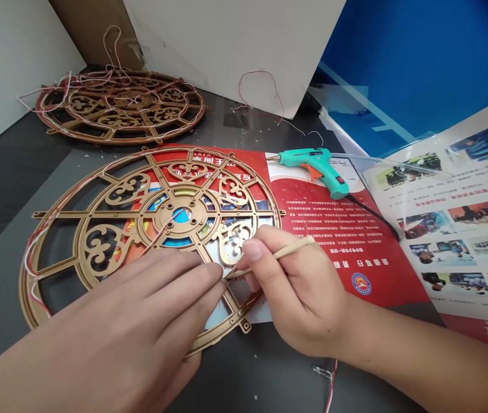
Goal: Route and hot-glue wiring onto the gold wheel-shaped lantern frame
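Note:
A gold-coloured round openwork frame point(177, 225) with scroll shapes and spokes lies before me, red and white wires running along its rim. My left hand point(149, 321) rests across its near side, fingers together, fingertips at a spoke; what lies under them is hidden. In a pinch, my right hand point(299, 287) grips a thin pale wooden stick point(294, 247). The stick's tip points down-left to the same spoke, close to my left fingertips. Thin wire passes over the hub toward my left hand.
Behind lies a second wired gold frame point(127, 109). A teal hot glue gun point(313, 163) rests on a red printed sheet point(334, 229), its black cord trailing right. Loose wire point(330, 390) hangs near the front; another wire point(265, 71) is at the white panel point(227, 46).

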A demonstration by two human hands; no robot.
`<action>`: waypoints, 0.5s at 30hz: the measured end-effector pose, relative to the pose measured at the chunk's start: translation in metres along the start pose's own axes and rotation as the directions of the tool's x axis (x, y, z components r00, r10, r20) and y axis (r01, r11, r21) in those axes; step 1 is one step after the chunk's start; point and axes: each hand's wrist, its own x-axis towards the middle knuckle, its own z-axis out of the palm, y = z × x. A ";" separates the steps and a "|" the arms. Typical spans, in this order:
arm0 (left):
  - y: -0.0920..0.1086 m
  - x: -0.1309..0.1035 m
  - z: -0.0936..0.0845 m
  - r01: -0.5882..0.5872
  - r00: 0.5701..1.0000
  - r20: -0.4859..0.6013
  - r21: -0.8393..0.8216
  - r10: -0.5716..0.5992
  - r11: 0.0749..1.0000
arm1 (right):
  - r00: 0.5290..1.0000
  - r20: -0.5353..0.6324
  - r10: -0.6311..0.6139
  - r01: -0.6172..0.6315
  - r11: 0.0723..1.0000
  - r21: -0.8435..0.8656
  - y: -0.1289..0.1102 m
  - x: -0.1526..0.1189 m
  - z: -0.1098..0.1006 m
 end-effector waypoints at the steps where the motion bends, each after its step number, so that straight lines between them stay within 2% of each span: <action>1: 0.002 0.004 -0.002 -0.005 1.000 0.003 0.004 0.005 1.000 | 0.999 -0.031 0.009 -0.009 1.000 0.022 0.002 -0.002 0.001; 5: 0.004 0.011 -0.005 -0.032 0.999 0.018 0.012 0.032 0.999 | 0.994 -0.104 -0.012 0.020 0.997 0.072 0.006 -0.007 0.003; 10: -0.001 -0.002 0.001 0.029 1.000 0.001 0.000 -0.029 1.000 | 1.000 -0.008 0.019 -0.019 1.000 0.025 -0.001 -0.002 0.000; 15: -0.002 -0.011 0.004 0.043 0.999 -0.018 -0.019 -0.044 0.999 | 1.000 0.000 0.015 -0.015 1.000 0.015 -0.004 0.001 0.000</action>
